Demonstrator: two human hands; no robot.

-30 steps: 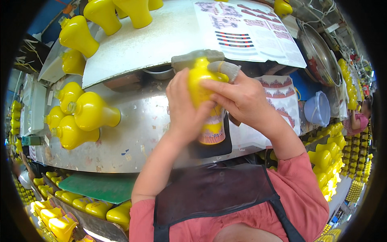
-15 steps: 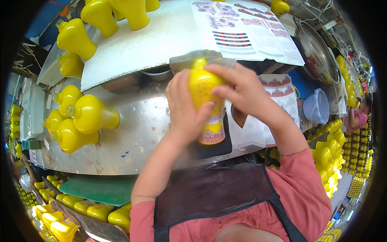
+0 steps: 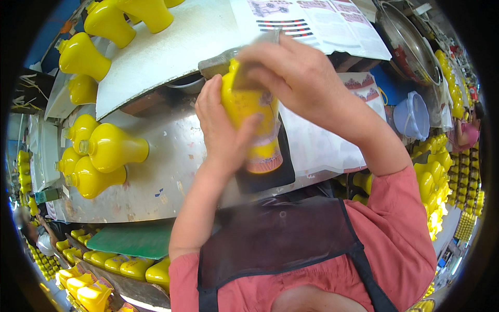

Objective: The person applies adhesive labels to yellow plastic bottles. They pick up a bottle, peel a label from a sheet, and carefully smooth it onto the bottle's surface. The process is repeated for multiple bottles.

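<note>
A glossy yellow bottle (image 3: 236, 112) with a narrow neck leans over the bench, bearing printed characters, a floral picture and a reddish patterned band near its base. My left hand (image 3: 223, 127) is wrapped round its left side, thumb across the front. Up at the shoulder, my right hand (image 3: 291, 73) is closed on a dark flat piece (image 3: 248, 77), perhaps a scraper, pressed against or just over the bottle; motion blurs it. Beneath the bottle lies a black pad (image 3: 287, 169). Behind the neck sits a crumpled grey cloth (image 3: 214, 63), partly hidden.
Several plain yellow bottles (image 3: 112, 148) lie on the metal bench (image 3: 169, 138) at left. More stand on the white board (image 3: 171, 54) behind. Printed sheets (image 3: 325, 148) spread to the right, near a pale blue bucket (image 3: 410, 117) and a metal basin (image 3: 408, 44). A green board (image 3: 132, 242) lies lower left.
My right hand has moved left and up across the bottle's shoulder, bringing the dark flat piece from beside my wrist to the bottle. My left hand keeps its hold. The view has shifted slightly.
</note>
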